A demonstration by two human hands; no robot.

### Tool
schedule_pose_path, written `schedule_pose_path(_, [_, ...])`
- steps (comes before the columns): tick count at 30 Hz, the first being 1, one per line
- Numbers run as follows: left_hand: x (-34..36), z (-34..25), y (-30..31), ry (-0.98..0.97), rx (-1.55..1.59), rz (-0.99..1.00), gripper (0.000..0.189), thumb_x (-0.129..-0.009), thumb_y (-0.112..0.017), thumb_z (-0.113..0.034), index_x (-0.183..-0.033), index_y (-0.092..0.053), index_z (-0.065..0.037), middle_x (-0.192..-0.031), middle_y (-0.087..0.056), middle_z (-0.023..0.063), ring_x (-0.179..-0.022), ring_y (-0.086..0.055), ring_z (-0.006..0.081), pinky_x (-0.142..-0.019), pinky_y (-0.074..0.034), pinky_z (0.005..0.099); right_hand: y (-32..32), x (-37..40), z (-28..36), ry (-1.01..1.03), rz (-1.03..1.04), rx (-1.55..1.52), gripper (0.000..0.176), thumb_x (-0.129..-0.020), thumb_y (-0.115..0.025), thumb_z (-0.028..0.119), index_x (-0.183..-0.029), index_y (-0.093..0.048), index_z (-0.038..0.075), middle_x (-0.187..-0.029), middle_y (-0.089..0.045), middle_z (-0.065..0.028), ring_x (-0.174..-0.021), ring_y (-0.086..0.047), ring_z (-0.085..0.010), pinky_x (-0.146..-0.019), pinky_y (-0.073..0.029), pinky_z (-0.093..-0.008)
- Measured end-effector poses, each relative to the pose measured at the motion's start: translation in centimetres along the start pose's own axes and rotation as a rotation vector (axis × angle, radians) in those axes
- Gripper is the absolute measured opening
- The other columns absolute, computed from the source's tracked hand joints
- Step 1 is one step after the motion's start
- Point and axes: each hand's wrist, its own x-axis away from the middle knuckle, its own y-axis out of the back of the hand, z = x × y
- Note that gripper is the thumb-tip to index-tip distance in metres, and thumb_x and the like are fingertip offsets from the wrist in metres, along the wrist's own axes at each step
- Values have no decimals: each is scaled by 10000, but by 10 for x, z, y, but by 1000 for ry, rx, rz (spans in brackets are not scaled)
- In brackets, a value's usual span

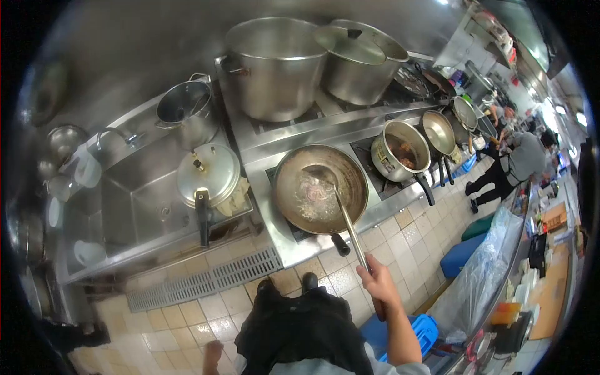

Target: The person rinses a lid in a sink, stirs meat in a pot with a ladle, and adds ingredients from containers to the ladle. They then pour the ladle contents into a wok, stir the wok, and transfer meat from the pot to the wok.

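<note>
My right hand (378,284) is closed around the long handle of a ladle (348,225). The ladle's bowl rests inside a wok (292,206) on the stove, amid bubbling liquid and pale pinkish food (317,189). The wok's short black handle points toward me. Low at the left, my left hand (212,351) hangs beside my body with its fingers curled in and nothing visible in them.
Right of the wok, a pressure cooker pot (400,150) holds brown food, with pans (439,132) beyond it. Two large stockpots (275,75) stand behind. A lidded pressure cooker (208,175) sits by the sink (140,181). Co-workers (522,156) stand far right.
</note>
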Motion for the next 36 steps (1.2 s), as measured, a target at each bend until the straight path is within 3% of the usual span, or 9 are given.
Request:
schedule_pose_path(5, [-53,70,40,41,1,-168,171,-807,-549,-139,-737,-682,-56,-772,-682,194,-762,-671,369,-668,-532,477,-46,15,20,-80,-142,-210,405,-1003,-625,172,-1373,-576,14,-854,-619,-19,-708,-524,-98,-606,-447,-280])
schedule_pose_path(9, [-116,123,51,-78,-546,294,165,-762,-615,-132,-840,-754,-89,-872,-737,132,-848,-702,325,-698,-542,454,-72,26,30,-185,-216,-453,461,-1008,-634,203,-1414,-539,7,-775,-559,27,-625,-495,-74,-537,-419,-273])
schedule_pose_path(12, [-111,101,124,-56,188,80,420,-958,-639,-312,-1206,-683,24,-943,-738,190,-823,-698,245,-739,-554,393,-78,38,36,-175,-268,-449,479,-1003,-638,204,-1433,-529,24,-757,-556,26,-605,-492,-72,-523,-415,-273])
schedule_pose_path(16, [-171,122,94,-216,-260,43,219,-781,-638,-172,-939,-777,-112,-962,-757,112,-921,-706,317,-772,-554,464,-80,55,37,-171,-307,-445,483,-990,-652,204,-1425,-542,24,-725,-556,18,-616,-507,-71,-537,-424,-266])
schedule_pose_path(18, [-194,132,87,-160,659,-124,256,-810,-656,-205,-1016,-775,-110,-990,-755,130,-979,-700,332,-843,-552,472,-81,62,33,-164,-362,-428,487,-983,-660,196,-1415,-543,5,-728,-568,14,-626,-512,-65,-557,-435,-259])
schedule_pose_path(21, [-221,71,132,-157,-109,112,294,-829,-673,-243,-1058,-767,-84,-1026,-746,166,-1005,-692,362,-874,-547,476,-92,66,9,-41,-412,-464,488,-984,-662,197,-1411,-542,-7,-743,-573,18,-614,-500,-58,-546,-427,-253])
schedule_pose_path(27, [-248,-29,205,19,33,229,349,-868,-668,-269,-1111,-744,-30,-1078,-734,194,-985,-688,414,-886,-547,451,-85,86,28,-194,-309,-712,457,-989,-657,183,-1401,-561,12,-778,-592,14,-592,-498,-48,-507,-405,-236])
schedule_pose_path(30, [-298,-1,171,-297,-219,324,348,-875,-683,-253,-1119,-737,-11,-1048,-742,205,-969,-718,359,-863,-559,421,-86,115,39,-288,-254,-1012,405,-989,-650,142,-1367,-569,20,-777,-561,24,-590,-488,-44,-493,-382,-204])
schedule_pose_path(36, [-378,-148,172,-534,-240,641,368,-886,-684,-269,-1137,-724,-3,-1040,-742,206,-952,-718,347,-848,-561,421,-158,200,-3,-45,-352,-1346,462,-1013,-638,246,-1414,-500,63,-684,-442,48,-467,-423,-42,-395,-349,-217])
